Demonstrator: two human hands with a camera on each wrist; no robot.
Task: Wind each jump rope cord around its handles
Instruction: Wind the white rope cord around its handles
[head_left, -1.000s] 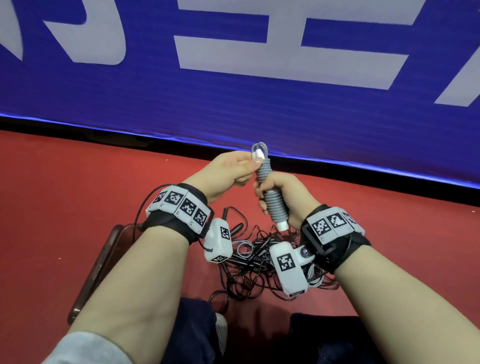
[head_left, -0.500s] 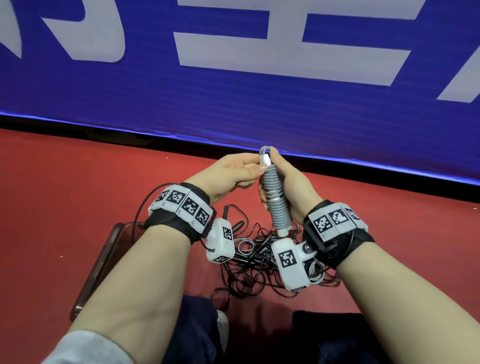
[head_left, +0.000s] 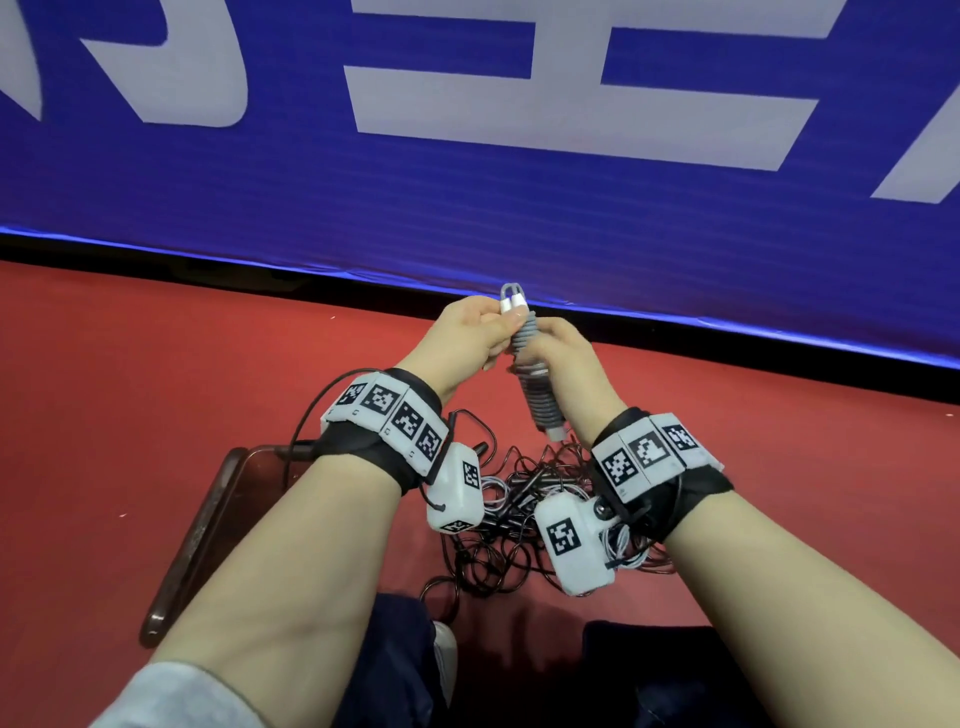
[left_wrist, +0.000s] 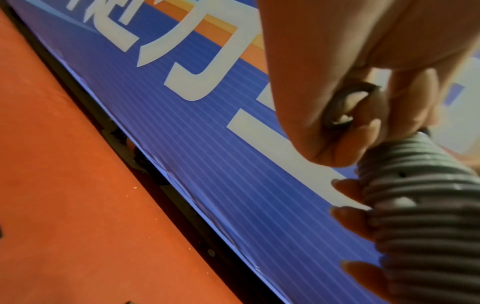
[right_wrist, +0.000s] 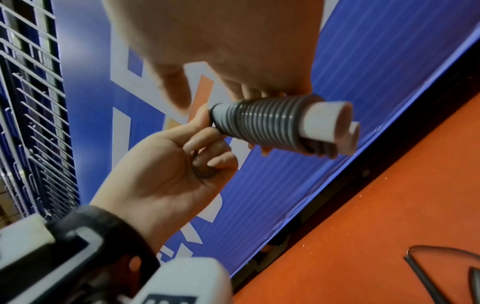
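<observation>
Both hands are working up in the air over the red floor (head_left: 156, 395), just in front of the blue banner (head_left: 467, 208) whose lower edge is running along a black strip. Open floor is lying to the left and right of the arms.

The right hand (head_left: 566, 364) is gripping the 2 gray handles (head_left: 537, 400) held side by side as 1 bundle, fingers curled round the middle. The gray cord (left_wrist: 420, 205) is sitting in tight coils round the bundle. Long axis is standing near upright in the head view, slightly tilted: top end leaning away toward the banner, 2 white end caps (right_wrist: 330, 123) pointing down toward the person.

The left hand (head_left: 472, 332) is pinching the top end of the bundle, where a small cord loop (head_left: 511, 291) is sticking up above the fingers. In the left wrist view the fingers (left_wrist: 350, 133) are curling round a loop of cord just above the coils. The 2 hands are touching or nearly so at the bundle.

Below the wrists, a tangled pile of dark ropes (head_left: 498, 545) is lying on the floor, well under the held bundle. A dark brown wooden edge (head_left: 192, 540) is lying on the floor left of the pile, beside the left forearm. Dark trouser knees (head_left: 395, 665) are showing at the bottom edge.
</observation>
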